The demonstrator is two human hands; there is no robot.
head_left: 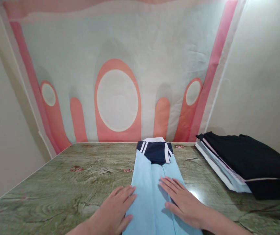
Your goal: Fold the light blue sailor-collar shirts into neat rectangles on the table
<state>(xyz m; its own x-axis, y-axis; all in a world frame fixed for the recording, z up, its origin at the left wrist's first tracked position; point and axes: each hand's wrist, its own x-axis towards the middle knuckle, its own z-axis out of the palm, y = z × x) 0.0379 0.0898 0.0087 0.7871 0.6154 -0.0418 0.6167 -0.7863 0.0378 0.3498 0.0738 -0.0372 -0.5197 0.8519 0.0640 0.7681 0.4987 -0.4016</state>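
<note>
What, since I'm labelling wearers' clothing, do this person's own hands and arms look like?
The left hand and right hand are both bare, without gloves or visible rings. No sleeve, watch or bracelet shows on the visible parts of the forearms. Whether the nails are polished is too unclear to tell.

The place is an indoor room set up for handling clothes, though whether it belongs to a home or a workroom cannot be told. Plain pale walls stand at the left (5,130) and right (257,85). Across the far side spreads a large, slightly creased pale grey sheet printed with coral-pink arches and white ovals (149,42), like a decorative backdrop. Before it lies a broad, glossy greenish-brown wood-patterned tabletop (54,186), which reflects a bright light. On it rest a light blue garment with a navy, white-striped collar (142,195) and, at right, a stack of folded black, pink and white clothes (247,156).
</note>
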